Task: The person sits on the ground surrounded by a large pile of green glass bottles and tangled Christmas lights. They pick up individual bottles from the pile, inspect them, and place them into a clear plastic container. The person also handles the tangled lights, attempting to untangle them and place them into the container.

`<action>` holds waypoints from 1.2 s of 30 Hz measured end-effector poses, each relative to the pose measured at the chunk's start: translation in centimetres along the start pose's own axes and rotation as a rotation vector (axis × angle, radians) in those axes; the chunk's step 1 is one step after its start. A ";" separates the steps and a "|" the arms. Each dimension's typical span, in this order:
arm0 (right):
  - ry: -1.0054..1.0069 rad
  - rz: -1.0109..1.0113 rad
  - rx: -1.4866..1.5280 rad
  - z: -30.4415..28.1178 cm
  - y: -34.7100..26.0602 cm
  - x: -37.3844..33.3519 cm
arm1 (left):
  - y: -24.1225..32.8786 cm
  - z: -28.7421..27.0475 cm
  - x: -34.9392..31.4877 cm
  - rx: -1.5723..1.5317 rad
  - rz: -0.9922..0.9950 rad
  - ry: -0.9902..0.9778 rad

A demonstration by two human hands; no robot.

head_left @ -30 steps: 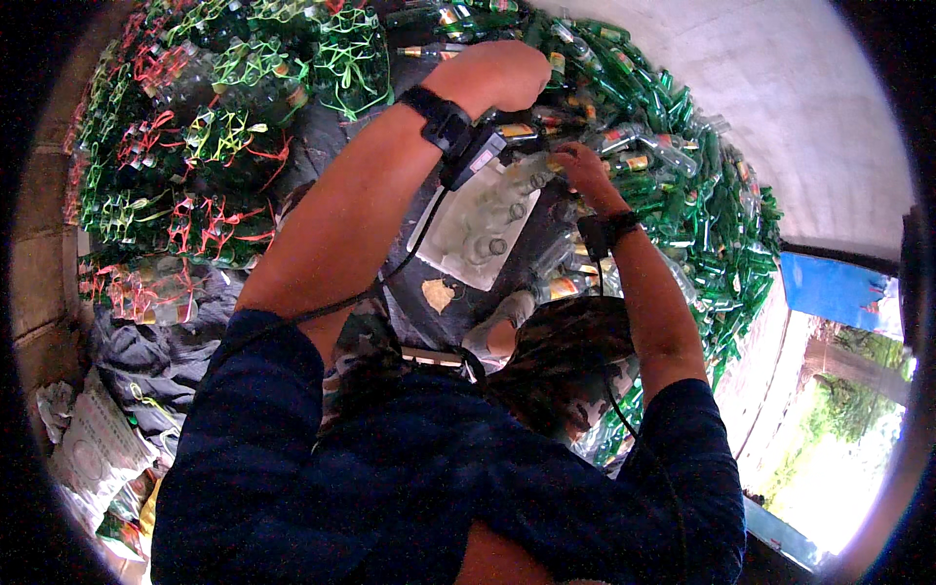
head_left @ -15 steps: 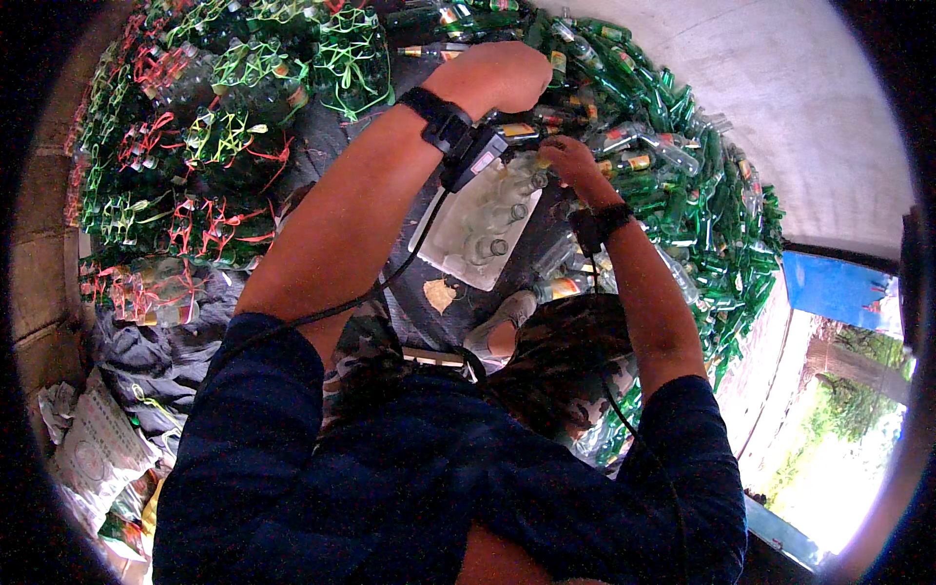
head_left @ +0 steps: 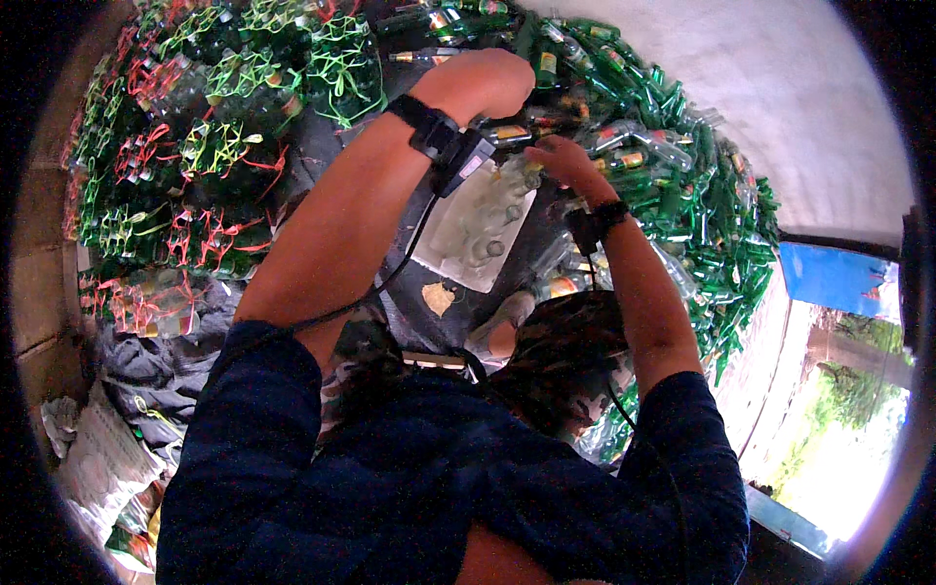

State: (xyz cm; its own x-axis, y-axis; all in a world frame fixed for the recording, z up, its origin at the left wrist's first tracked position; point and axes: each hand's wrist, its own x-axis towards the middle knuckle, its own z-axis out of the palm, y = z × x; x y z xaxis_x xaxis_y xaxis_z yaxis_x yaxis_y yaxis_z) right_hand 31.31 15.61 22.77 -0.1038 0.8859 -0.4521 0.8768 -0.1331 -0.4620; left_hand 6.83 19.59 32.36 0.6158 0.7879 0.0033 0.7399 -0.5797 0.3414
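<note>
On the dark floor in front of me is a white tray (head_left: pixel 453 265) with several clear glass bottles (head_left: pixel 495 250) in it. My left hand (head_left: pixel 505 80) reaches over the tray's far end, bent at the wrist; the back of the hand hides its fingers. By the tray's far right corner my right hand (head_left: pixel 558 156) has its fingers drawn together, close to a clear bottle (head_left: pixel 531 177). What they hold, if anything, is too small and blurred to make out. Green bottles (head_left: pixel 634 182), some labelled, lie just right of this hand.
A big heap of loose green bottles (head_left: pixel 712 210) curves along the right wall. At the left, bottles bundled with red and green ties (head_left: pixel 219 146) are stacked. A dry leaf (head_left: pixel 438 298) lies before the tray, near my shoe (head_left: pixel 507 322). Cables run along both arms.
My left hand has shifted slightly left and nearer. The right hand has moved a little left, toward the tray. The tray and its bottles look more blurred now.
</note>
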 end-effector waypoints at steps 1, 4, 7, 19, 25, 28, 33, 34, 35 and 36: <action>-0.027 0.049 0.041 -0.2 -0.4 -0.4 | -0.1 0.1 0.0 -0.022 0.006 -0.003; 0.106 -0.225 -0.188 -0.6 1.0 -0.8 | 0.1 0.4 0.2 -0.031 0.035 0.020; 0.394 -0.602 -0.414 -2.1 6.7 0.3 | 1.2 0.1 0.6 -0.057 0.095 -0.012; 0.790 -0.109 1.203 -9.0 6.8 -31.6 | 5.4 -2.2 -5.2 -0.181 0.244 0.024; 0.850 0.146 0.019 11.1 28.0 -40.6 | 14.8 -2.6 -14.5 -0.381 0.254 -0.040; 0.717 0.172 -0.185 21.1 33.0 -42.4 | 16.3 0.2 -18.8 -0.417 0.172 -0.229; 0.388 0.267 -0.190 35.1 39.4 -41.4 | 16.6 8.0 -20.9 -0.311 0.108 -0.501; 0.529 0.258 -0.035 36.7 37.6 -40.4 | 16.1 9.0 -21.8 -0.261 0.067 -0.519; 0.425 0.300 -0.089 38.7 39.2 -40.8 | 16.9 9.1 -22.0 -0.187 0.131 -0.507; 0.320 0.347 -0.136 40.4 40.7 -41.2 | 17.6 9.6 -21.6 -0.195 0.143 -0.520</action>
State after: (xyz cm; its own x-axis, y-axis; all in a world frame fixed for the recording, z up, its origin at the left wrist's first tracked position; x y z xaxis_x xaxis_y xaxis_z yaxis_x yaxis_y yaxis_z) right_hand 52.32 -44.25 -8.28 0.3359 0.8947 -0.2944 0.8897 -0.4040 -0.2125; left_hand 9.19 -9.60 29.30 0.7948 0.4699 -0.3841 0.6062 -0.5852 0.5385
